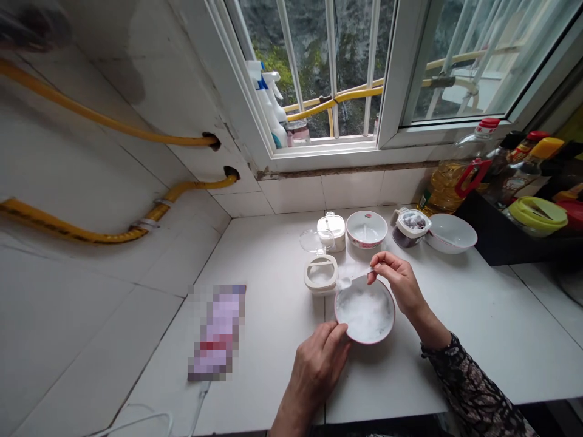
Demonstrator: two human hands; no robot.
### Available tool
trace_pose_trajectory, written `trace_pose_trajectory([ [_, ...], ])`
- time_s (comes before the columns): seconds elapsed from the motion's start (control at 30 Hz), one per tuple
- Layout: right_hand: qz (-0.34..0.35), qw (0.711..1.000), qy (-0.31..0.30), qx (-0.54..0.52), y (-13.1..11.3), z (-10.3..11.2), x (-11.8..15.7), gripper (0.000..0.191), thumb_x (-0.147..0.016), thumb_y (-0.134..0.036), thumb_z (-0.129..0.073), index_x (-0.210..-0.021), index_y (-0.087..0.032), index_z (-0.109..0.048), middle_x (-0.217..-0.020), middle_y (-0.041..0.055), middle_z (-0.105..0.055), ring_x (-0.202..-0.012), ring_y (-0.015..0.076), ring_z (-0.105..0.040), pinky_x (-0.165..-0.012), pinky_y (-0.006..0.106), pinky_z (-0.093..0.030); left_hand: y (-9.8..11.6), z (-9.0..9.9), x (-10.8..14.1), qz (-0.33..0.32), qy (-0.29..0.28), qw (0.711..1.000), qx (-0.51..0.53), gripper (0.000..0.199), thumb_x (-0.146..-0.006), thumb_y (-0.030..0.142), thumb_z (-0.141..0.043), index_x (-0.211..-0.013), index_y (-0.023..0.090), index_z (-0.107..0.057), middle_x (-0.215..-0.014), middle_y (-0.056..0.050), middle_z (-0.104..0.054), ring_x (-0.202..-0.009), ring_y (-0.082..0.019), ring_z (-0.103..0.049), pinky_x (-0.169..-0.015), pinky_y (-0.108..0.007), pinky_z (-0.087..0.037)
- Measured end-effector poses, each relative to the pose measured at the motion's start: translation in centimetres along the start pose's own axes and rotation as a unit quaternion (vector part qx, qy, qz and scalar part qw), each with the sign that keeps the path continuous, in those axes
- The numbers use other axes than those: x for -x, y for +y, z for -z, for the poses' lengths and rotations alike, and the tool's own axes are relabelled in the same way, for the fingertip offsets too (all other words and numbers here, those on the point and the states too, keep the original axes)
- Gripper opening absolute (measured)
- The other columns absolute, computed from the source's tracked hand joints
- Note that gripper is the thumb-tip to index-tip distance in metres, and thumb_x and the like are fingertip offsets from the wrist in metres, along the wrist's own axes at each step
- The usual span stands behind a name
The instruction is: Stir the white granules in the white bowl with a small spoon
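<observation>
My left hand (pixel 321 357) grips the near left rim of a bowl (pixel 367 309) with a thin red edge. White grains or powder (pixel 367 315) lie inside it. My right hand (pixel 397 280) pinches the handle of a small white spoon (pixel 347 282), its scoop over the bowl's far left rim. Just beyond that scoop stands a pale square seasoning jar (pixel 321 273) with its clear lid (pixel 316 241) flipped up. What the spoon's scoop holds is hard to make out.
Behind are a second white jar (pixel 331 229), a patterned bowl (pixel 367 229), a jar of dark contents (pixel 410 228) and another white bowl (pixel 452 233). An oil bottle (pixel 444 179) and a black rack (pixel 492 233) of bottles stand right. A blurred purple item (pixel 219 334) with a cable lies left.
</observation>
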State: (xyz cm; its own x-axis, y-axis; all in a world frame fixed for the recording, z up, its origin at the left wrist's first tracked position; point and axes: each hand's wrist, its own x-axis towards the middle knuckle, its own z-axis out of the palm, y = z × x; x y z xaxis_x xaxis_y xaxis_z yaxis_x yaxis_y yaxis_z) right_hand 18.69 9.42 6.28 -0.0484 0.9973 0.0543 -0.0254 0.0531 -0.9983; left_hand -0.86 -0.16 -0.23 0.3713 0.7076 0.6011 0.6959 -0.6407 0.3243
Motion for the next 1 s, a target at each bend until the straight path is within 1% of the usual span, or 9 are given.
trace_pose_trajectory([
  [0.1, 0.087, 0.995, 0.007, 0.057, 0.0, -0.9, 0.5, 0.008, -0.088, -0.028, -0.052, -0.089, -0.021, -0.055, -0.072, 0.0024, -0.071, -0.071, 0.0191, -0.066, -0.072, 0.033, -0.050, 0.0, -0.1, -0.1, -0.002, 0.007, 1.000, 0.003, 0.019, -0.098, 0.018, -0.043, -0.115, 0.015, -0.052, -0.092, -0.009, -0.066, -0.079, -0.018, -0.066, -0.064, -0.024, -0.054],
  [0.17, 0.182, 0.972, 0.003, 0.148, 0.2, -1.5, 0.7, 0.006, -0.093, -0.023, -0.049, -0.094, -0.021, -0.055, -0.083, 0.0049, -0.072, -0.079, 0.0199, -0.066, -0.077, 0.035, -0.049, -0.1, -0.2, 0.0, -0.003, 0.011, 1.000, 0.005, 0.019, -0.098, 0.018, -0.043, -0.115, 0.015, -0.053, -0.091, -0.009, -0.066, -0.079, -0.017, -0.066, -0.065, -0.024, -0.054],
  [0.3, 0.381, 0.856, -0.068, 0.342, 0.7, -2.3, 0.8, 0.023, -0.091, -0.006, -0.041, -0.096, -0.020, -0.058, -0.081, 0.0049, -0.070, -0.079, 0.0200, -0.063, -0.089, 0.042, -0.046, -0.1, -0.4, 0.0, -0.002, 0.014, 1.000, 0.011, 0.019, -0.099, 0.018, -0.043, -0.115, 0.014, -0.053, -0.091, -0.009, -0.065, -0.078, -0.018, -0.066, -0.064, -0.024, -0.054],
  [0.37, 0.420, 0.825, -0.080, 0.369, 0.6, -2.3, 0.7, 0.027, -0.089, -0.002, -0.040, -0.101, -0.019, -0.058, -0.079, 0.0039, -0.069, -0.076, 0.0193, -0.063, -0.093, 0.044, -0.044, -0.1, -0.4, 0.0, 0.001, 0.017, 1.000, 0.007, 0.019, -0.099, 0.018, -0.043, -0.115, 0.014, -0.053, -0.090, -0.009, -0.066, -0.077, -0.018, -0.065, -0.063, -0.024, -0.053],
  [0.53, 0.409, 0.848, -0.036, 0.334, -1.1, -0.6, 0.9, 0.025, -0.090, -0.005, -0.047, -0.107, -0.021, -0.055, -0.086, 0.0043, -0.071, -0.075, 0.0195, -0.061, -0.090, 0.043, -0.046, 0.0, -0.4, 0.1, -0.003, 0.011, 1.000, 0.001, 0.019, -0.099, 0.018, -0.043, -0.115, 0.015, -0.053, -0.091, -0.009, -0.066, -0.078, -0.018, -0.065, -0.064, -0.024, -0.054],
  [0.7, 0.307, 0.884, -0.117, 0.332, -1.8, 2.3, 0.8, 0.016, -0.088, -0.008, -0.052, -0.090, -0.021, -0.060, -0.077, 0.0028, -0.069, -0.080, 0.0200, -0.060, -0.076, 0.035, -0.051, -0.1, -0.4, 0.2, 0.004, 0.000, 1.000, 0.014, 0.019, -0.099, 0.019, -0.045, -0.116, 0.015, -0.053, -0.092, -0.009, -0.065, -0.080, -0.018, -0.065, -0.065, -0.025, -0.054],
  [0.77, 0.291, 0.874, -0.122, 0.369, -1.3, 2.8, 0.7, 0.014, -0.087, -0.008, -0.054, -0.087, -0.020, -0.061, -0.076, 0.0039, -0.068, -0.079, 0.0203, -0.060, -0.073, 0.034, -0.051, -0.1, -0.2, 0.1, 0.002, -0.002, 1.000, 0.013, 0.019, -0.099, 0.019, -0.045, -0.116, 0.014, -0.052, -0.093, -0.010, -0.065, -0.080, -0.018, -0.065, -0.066, -0.025, -0.055],
  [0.9, 0.326, 0.840, -0.113, 0.419, 0.1, 2.3, 0.8, 0.015, -0.090, -0.008, -0.050, -0.086, -0.018, -0.061, -0.076, 0.0056, -0.069, -0.072, 0.0197, -0.059, -0.080, 0.039, -0.050, -0.1, 0.0, -0.1, 0.001, -0.001, 1.000, 0.008, 0.019, -0.099, 0.020, -0.044, -0.115, 0.015, -0.053, -0.093, -0.010, -0.066, -0.080, -0.018, -0.066, -0.065, -0.025, -0.055],
  [1.0, 0.327, 0.841, -0.179, 0.393, 0.5, 1.6, 1.2, 0.017, -0.090, -0.006, -0.050, -0.085, -0.018, -0.061, -0.074, 0.0042, -0.068, -0.070, 0.0175, -0.059, -0.078, 0.035, -0.051, -0.1, 0.0, -0.1, 0.000, 0.001, 1.000, 0.006, 0.020, -0.099, 0.020, -0.044, -0.116, 0.015, -0.052, -0.093, -0.010, -0.066, -0.080, -0.018, -0.066, -0.066, -0.024, -0.055],
])
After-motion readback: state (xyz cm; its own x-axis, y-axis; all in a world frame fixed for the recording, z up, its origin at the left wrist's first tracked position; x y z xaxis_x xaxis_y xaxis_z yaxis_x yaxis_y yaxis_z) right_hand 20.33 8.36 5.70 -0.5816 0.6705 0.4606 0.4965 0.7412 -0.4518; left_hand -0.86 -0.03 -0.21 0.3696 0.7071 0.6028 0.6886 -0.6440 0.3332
